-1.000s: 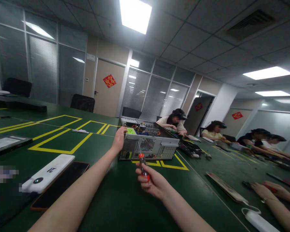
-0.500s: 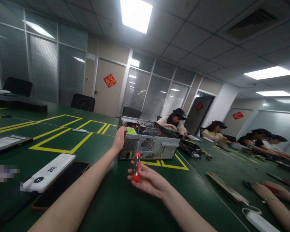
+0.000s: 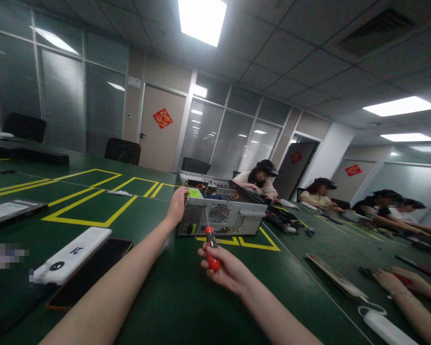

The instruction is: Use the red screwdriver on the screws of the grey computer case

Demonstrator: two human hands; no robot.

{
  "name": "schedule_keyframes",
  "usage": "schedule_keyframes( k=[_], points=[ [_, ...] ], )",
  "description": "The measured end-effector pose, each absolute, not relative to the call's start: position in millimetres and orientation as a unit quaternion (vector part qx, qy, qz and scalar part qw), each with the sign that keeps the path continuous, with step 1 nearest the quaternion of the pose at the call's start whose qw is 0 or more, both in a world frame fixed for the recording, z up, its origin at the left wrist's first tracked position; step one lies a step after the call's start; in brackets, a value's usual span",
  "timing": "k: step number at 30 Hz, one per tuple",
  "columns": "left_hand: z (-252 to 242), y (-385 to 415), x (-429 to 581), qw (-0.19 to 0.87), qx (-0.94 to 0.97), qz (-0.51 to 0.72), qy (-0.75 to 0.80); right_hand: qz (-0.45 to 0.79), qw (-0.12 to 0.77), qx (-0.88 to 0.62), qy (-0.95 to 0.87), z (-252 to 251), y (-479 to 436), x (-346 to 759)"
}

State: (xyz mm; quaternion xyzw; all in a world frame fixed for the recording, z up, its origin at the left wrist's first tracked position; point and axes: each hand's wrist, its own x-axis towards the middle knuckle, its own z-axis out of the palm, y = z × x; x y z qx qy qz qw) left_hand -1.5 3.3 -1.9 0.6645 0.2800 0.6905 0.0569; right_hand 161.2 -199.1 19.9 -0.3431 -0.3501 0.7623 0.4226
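An open computer case (image 3: 246, 221) lies on the green table with its rear panel facing me. Wires and a yellow-green label show inside its top. My left hand (image 3: 177, 207) grips the case's left corner beside that label, its fingers closed over the edge. In my right hand (image 3: 224, 268) is a screwdriver (image 3: 212, 249) with a red and black handle, the fingers closed around it. The shaft points up and away at the rear panel, left of the round fan grille (image 3: 220, 213). Whether the tip touches a screw is too small to tell.
Left of my arms lie a white power bank (image 3: 75, 254), a dark phone (image 3: 93, 275) and a hard drive (image 3: 14, 213). Black parts (image 3: 285, 220) lie right of the case. Another person's hands (image 3: 398, 282) work at the right edge; several people sit farther back.
My right hand has shifted slightly right with the screwdriver, whose handle now leans more to the right. My left hand stays on the case, which has not visibly moved.
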Motion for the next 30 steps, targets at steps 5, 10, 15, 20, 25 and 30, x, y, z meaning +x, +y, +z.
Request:
schedule_keyframes(
  k=[5, 10, 15, 20, 25, 30],
  points=[
    [-2.4, 4.2, -0.8, 0.062, 0.662, 0.691, 0.284, 0.771, 0.412, -0.336, -0.351, 16.5, -195.3, 162.6],
    [-2.7, 4.1, -1.1, 0.064, 0.663, 0.69, 0.282, 0.774, 0.411, -0.328, -0.352, 18.9, -197.1, 162.7],
    [-1.8, 2.6, -0.7, 0.061, 0.661, 0.693, 0.283, 0.774, 0.41, -0.326, -0.354, 18.5, -197.1, 162.6],
    [-2.4, 3.6, -0.5, 0.057, 0.661, 0.69, 0.288, 0.774, 0.411, -0.337, -0.346, 16.2, -195.1, 162.7],
    [-2.1, 3.8, -0.6, 0.06, 0.66, 0.69, 0.29, 0.771, 0.414, -0.343, -0.34, 14.0, -195.0, 162.5],
    [-2.0, 3.5, -0.5, 0.059, 0.663, 0.688, 0.29, 0.768, 0.413, -0.345, -0.347, 10.3, -194.8, 160.1]
  ],
)
